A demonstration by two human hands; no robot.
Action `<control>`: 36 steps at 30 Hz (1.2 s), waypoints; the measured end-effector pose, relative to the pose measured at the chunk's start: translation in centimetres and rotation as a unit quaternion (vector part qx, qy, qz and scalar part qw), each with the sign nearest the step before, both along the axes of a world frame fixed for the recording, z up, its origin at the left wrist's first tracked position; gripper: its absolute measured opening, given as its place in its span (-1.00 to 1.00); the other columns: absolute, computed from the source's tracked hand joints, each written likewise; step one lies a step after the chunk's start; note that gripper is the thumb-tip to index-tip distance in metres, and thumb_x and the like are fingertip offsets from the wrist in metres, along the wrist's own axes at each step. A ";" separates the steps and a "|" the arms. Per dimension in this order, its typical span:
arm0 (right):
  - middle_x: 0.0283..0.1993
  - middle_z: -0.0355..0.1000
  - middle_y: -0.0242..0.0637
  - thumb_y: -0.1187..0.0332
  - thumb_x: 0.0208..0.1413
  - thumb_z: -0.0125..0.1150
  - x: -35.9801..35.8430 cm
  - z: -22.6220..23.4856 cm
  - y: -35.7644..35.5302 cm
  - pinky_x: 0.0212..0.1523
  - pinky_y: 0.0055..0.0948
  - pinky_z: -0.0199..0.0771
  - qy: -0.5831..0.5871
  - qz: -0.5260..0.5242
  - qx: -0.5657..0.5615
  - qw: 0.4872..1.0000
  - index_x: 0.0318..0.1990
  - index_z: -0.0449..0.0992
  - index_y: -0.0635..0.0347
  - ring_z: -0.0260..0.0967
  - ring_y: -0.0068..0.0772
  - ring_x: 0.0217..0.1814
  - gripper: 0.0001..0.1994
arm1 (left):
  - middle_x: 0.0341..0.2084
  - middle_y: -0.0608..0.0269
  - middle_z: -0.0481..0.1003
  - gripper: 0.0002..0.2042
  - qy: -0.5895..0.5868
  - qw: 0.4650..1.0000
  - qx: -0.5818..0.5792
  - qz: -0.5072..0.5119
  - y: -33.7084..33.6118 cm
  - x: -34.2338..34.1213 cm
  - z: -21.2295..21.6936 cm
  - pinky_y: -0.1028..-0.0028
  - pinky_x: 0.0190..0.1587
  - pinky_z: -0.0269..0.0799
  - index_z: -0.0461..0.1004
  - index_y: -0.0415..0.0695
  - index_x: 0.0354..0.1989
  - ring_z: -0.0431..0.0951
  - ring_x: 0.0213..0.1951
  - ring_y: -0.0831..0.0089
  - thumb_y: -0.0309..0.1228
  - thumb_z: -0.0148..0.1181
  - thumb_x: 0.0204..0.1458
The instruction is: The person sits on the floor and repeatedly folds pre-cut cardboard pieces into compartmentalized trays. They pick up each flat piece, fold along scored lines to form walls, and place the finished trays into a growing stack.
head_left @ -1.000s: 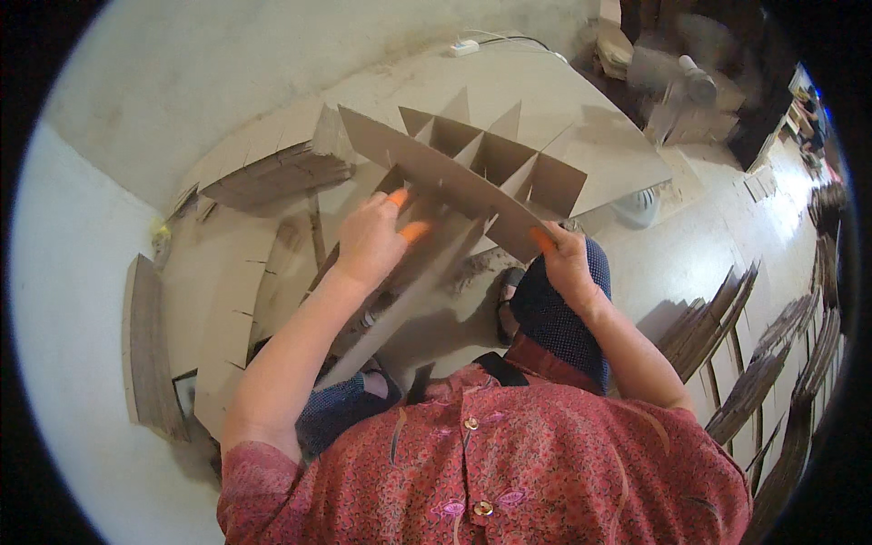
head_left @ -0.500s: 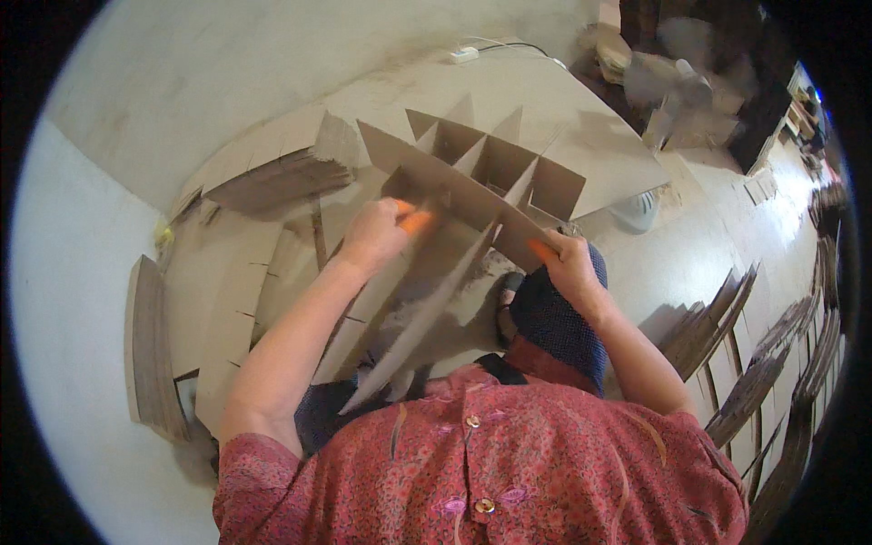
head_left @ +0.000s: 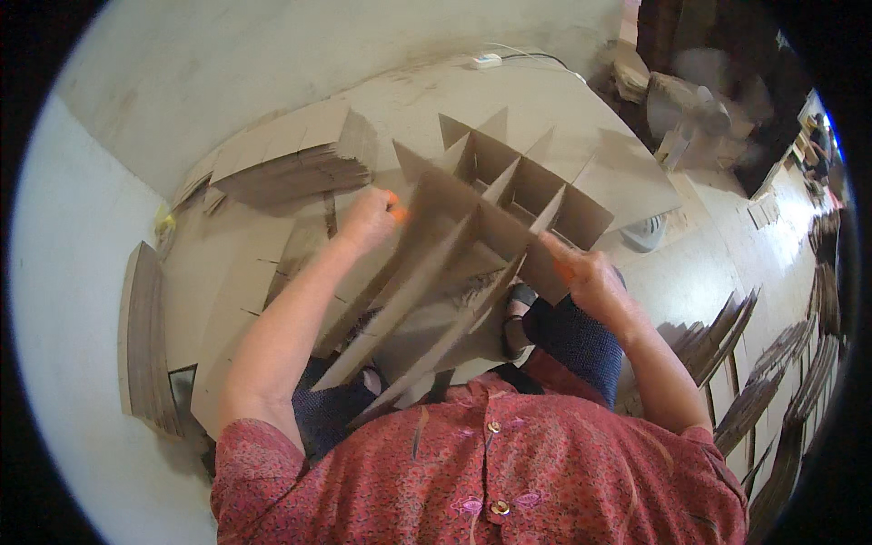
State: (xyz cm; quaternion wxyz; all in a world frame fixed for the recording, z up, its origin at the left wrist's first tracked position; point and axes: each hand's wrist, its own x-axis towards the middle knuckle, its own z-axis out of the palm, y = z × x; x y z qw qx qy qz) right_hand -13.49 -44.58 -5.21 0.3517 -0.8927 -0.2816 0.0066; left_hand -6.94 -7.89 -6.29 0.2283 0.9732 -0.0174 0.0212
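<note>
A brown cardboard divider [head_left: 522,186] of crossed, slotted strips is held up in front of me, over my lap. Its short cells face away, while long strips [head_left: 409,313] slant down toward my body. My right hand [head_left: 595,282] is closed on the right end of the crosswise strip, index finger along the cardboard. At the left side, my left hand [head_left: 368,220] has its fingers curled at the edge of the divider; blur hides the exact grip. Orange covers [head_left: 396,209] show on fingers of both hands.
A stack of slotted cardboard strips [head_left: 291,154] lies at the far left, another stack [head_left: 145,341] by the white wall. More cardboard piles [head_left: 754,391] stand at the right. A fan [head_left: 699,109], a power strip [head_left: 488,61] and a pale plastic object [head_left: 645,233] lie beyond.
The divider has swung and tilted, showing more of its cells, and now sits slightly to the right. My left hand has moved left to its edge; my right hand has shifted right and lower.
</note>
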 end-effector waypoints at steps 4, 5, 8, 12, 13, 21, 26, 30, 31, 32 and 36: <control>-0.24 0.46 0.11 0.65 -0.03 0.02 1.8 -1.4 0.8 -0.19 -0.17 0.46 -0.086 0.013 0.017 0.996 0.17 0.36 0.17 0.46 0.11 -0.23 -0.48 | -0.59 0.01 0.48 -0.77 -0.062 0.998 -0.013 -0.015 -0.9 -0.1 1.4 0.32 -0.41 0.33 0.54 -0.32 -0.37 0.42 -0.53 0.33 -0.33 0.25 0.01; -0.25 0.46 0.11 0.64 -0.03 0.02 2.5 -1.2 1.3 -0.21 -0.16 0.45 -0.106 0.011 0.043 0.993 0.16 0.36 0.17 0.46 0.11 -0.24 -0.49 | -0.58 0.04 0.49 -0.75 -0.076 0.997 -0.021 -0.004 -0.4 -0.2 2.0 0.32 -0.41 0.34 0.55 -0.30 -0.33 0.42 -0.53 0.33 -0.31 0.25 0.02; -0.29 0.45 0.11 0.64 -0.03 0.01 4.3 -0.7 2.5 -0.28 -0.13 0.43 -0.123 0.011 0.059 0.991 0.15 0.38 0.17 0.44 0.11 -0.33 -0.50 | -0.38 0.05 0.53 -0.66 -0.149 0.987 0.003 0.066 1.1 -0.2 4.7 0.30 -0.29 0.40 0.52 -0.23 -0.12 0.49 -0.38 0.27 -0.24 0.26 0.03; -0.19 0.43 0.12 0.63 0.01 0.01 7.7 -4.0 3.7 -0.14 -0.23 0.45 -0.098 0.021 0.018 0.995 0.19 0.35 0.10 0.44 0.11 -0.18 -0.48 | -0.01 0.04 0.44 -0.47 -0.277 0.935 0.162 0.151 6.6 1.5 4.9 0.26 -0.01 0.39 0.34 -0.10 0.18 0.42 0.01 0.16 -0.16 0.24 0.04; -0.30 0.43 0.10 0.63 -0.03 0.02 8.5 -4.5 3.5 -0.22 -0.19 0.44 -0.122 0.017 0.035 0.992 0.16 0.37 0.14 0.44 0.11 -0.28 -0.49 | 0.17 0.06 0.29 -0.39 -0.213 0.955 0.131 0.161 7.1 2.4 5.0 0.23 0.13 0.30 0.21 -0.04 0.27 0.24 0.20 0.10 -0.18 0.23 0.04; -0.23 0.49 0.01 0.56 0.02 0.10 11.4 -3.0 4.9 -0.18 -0.31 0.48 -0.300 -0.069 0.024 0.951 0.12 0.40 0.23 0.47 0.01 -0.23 -0.56 | -0.21 0.00 0.55 -0.73 -0.208 0.964 0.102 0.127 12.0 6.7 5.8 0.25 -0.17 0.44 0.52 -0.13 -0.06 0.54 -0.21 0.10 -0.41 0.14 0.06; -0.08 0.47 -0.02 0.34 0.16 0.13 8.0 1.8 8.6 -0.15 -0.36 0.49 0.001 -0.053 0.273 0.961 0.13 0.34 0.37 0.50 -0.20 -0.15 -0.58 | -0.26 0.02 0.56 -0.77 -0.319 0.948 -0.015 0.010 5.7 2.3 7.3 0.32 -0.22 0.46 0.55 -0.13 -0.12 0.56 -0.27 0.08 -0.47 0.07 0.06; -0.15 0.48 -0.11 0.23 0.21 0.07 6.7 3.5 11.3 -0.18 -0.43 0.48 0.317 -0.028 0.485 0.815 0.04 0.39 0.43 0.47 -0.39 -0.21 -0.59 | -0.10 0.07 0.52 -0.69 -0.361 0.899 0.001 -0.249 -1.9 -4.6 5.2 0.40 -0.04 0.46 0.53 -0.19 -0.10 0.52 -0.06 0.15 -0.63 0.15 -0.07; -0.18 0.49 -0.17 0.24 0.21 0.07 7.1 2.9 11.6 -0.20 -0.46 0.47 0.306 -0.034 0.504 0.807 0.02 0.42 0.40 0.45 -0.43 -0.24 -0.62 | -0.05 0.06 0.49 -0.70 -0.336 0.902 0.001 -0.272 -2.7 -5.9 4.9 0.39 -0.06 0.48 0.53 -0.20 -0.10 0.51 -0.03 0.18 -0.59 0.20 -0.07; -0.21 0.49 -0.23 0.25 0.20 0.08 7.2 2.6 11.6 -0.22 -0.48 0.46 0.295 -0.043 0.523 0.798 0.00 0.44 0.37 0.43 -0.47 -0.27 -0.64 | 0.00 0.06 0.46 -0.70 -0.310 0.903 -0.001 -0.295 -3.1 -6.6 4.7 0.39 -0.08 0.49 0.53 -0.21 -0.10 0.50 0.00 0.21 -0.55 0.25 -0.08; -0.31 0.46 -0.49 0.40 0.19 0.05 3.8 5.7 9.0 -0.26 -0.64 0.33 0.170 -0.095 0.354 0.915 -0.11 0.54 0.26 0.32 -0.66 -0.30 -0.80 | 0.01 0.01 0.42 -0.51 -0.390 0.913 -0.120 -0.031 2.3 -5.4 4.2 0.43 -0.17 0.48 0.40 -0.22 0.07 0.53 -0.18 0.34 -0.41 0.34 -0.07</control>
